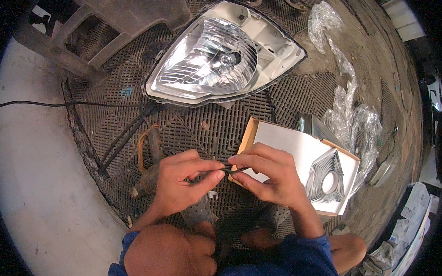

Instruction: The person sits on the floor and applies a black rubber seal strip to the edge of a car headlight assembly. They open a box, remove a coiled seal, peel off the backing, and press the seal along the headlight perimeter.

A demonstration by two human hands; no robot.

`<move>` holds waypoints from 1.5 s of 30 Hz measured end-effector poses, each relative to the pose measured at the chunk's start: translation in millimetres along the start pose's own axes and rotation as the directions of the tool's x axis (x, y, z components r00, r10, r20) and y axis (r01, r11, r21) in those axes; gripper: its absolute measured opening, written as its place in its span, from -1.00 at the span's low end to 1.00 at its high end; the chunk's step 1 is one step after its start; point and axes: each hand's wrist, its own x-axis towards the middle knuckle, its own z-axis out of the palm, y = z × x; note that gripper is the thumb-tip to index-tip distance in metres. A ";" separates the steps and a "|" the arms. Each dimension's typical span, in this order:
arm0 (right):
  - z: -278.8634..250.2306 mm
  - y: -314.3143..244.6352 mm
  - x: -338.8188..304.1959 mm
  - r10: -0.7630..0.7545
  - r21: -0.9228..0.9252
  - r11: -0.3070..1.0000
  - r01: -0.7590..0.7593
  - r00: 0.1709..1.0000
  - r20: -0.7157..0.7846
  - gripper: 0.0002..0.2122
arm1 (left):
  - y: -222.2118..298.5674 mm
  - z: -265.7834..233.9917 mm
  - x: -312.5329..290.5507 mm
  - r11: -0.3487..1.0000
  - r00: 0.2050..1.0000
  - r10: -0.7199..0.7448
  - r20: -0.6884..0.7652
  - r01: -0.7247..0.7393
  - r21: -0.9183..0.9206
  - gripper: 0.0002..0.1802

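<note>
In front of my knees, my left hand (183,180) and my right hand (275,174) meet, their fingertips close together. Both pinch a short piece of black sealant strip (232,172), which bridges the small gap between them; its ends are hidden by the fingers. Beneath and beside my right hand lies an open cardboard box (291,137) with a white inside. A flat coil of dark strip (318,192) rests at the box's right end. Beyond my hands sits a car headlight (199,59), its shiny reflector uncovered and dark material along its rim.
Crumpled clear plastic wrap (350,123) stretches along the right. A grey plastic panel (123,10) stands at the upper left, near a pale curved surface (34,180). A black cable (52,103) crosses toward the headlight over the perforated mat (192,125).
</note>
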 end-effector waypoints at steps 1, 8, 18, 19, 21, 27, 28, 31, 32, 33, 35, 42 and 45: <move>0.0 0.5 -0.1 -0.003 0.013 1.000 0.003 1.000 0.007 -0.71 | -1.3 1.1 -0.5 1.000 1.000 0.017 -0.025 -0.018 -0.018 -0.80; 1.0 4.7 2.5 -0.117 -0.128 0.984 0.124 0.991 0.062 -0.70 | -3.5 2.8 1.5 0.998 0.998 0.053 -0.041 -0.055 -0.043 -0.82; 9.5 -1.2 4.3 -0.197 -0.111 0.974 0.196 0.980 -0.002 -0.85 | -15.4 5.6 -1.6 0.959 0.999 0.042 0.034 -0.031 -0.282 -0.85; 10.5 -3.3 3.3 -0.187 -0.108 0.977 0.185 0.982 -0.004 -0.86 | -14.5 5.4 -1.4 0.956 0.998 0.052 0.030 -0.041 -0.290 -0.85; 10.2 -5.1 2.7 -0.178 -0.115 0.978 0.176 0.984 -0.011 -0.87 | -12.4 4.9 -0.9 0.949 0.997 0.072 0.025 -0.061 -0.308 -0.86; 6.3 -7.6 3.5 -0.208 -0.137 0.971 0.198 0.976 -0.065 -0.85 | -6.6 9.7 -0.5 0.930 0.996 0.081 -0.045 -0.091 -0.355 -0.86; 5.5 -8.7 3.9 -0.207 -0.140 0.971 0.196 0.976 -0.071 -0.86 | -7.4 9.7 -0.8 0.930 0.995 0.084 -0.044 -0.094 -0.356 -0.86; 1.7 -11.1 3.1 -0.179 -0.147 0.975 0.169 0.982 -0.053 -0.87 | -9.4 8.6 -2.0 0.931 0.995 0.087 -0.048 -0.098 -0.352 -0.87; 0.1 -11.4 2.4 -0.166 -0.149 0.976 0.158 0.985 -0.041 -0.88 | -8.4 7.6 -2.4 0.934 0.995 0.083 -0.052 -0.096 -0.344 -0.86; -1.2 -9.9 1.6 -0.165 -0.146 0.977 0.157 0.985 -0.049 -0.87 | -8.3 7.4 -2.2 0.936 0.995 0.081 -0.056 -0.095 -0.339 -0.86; -3.3 -5.8 0.6 -0.165 -0.138 0.978 0.155 0.984 -0.065 -0.87 | -2.6 2.2 -2.3 0.979 0.997 0.057 -0.043 -0.064 -0.195 -0.78; -4.9 -5.8 0.5 -0.175 -0.141 0.976 0.164 0.982 -0.071 -0.86 | -2.7 11.3 0.9 0.976 0.961 0.211 -0.181 -0.216 -0.010 -0.65; -8.2 -7.8 1.1 -0.179 -0.160 0.973 0.167 0.982 -0.063 -0.87 | 0.7 7.9 -1.3 0.985 0.974 0.163 -0.156 -0.168 -0.025 -0.73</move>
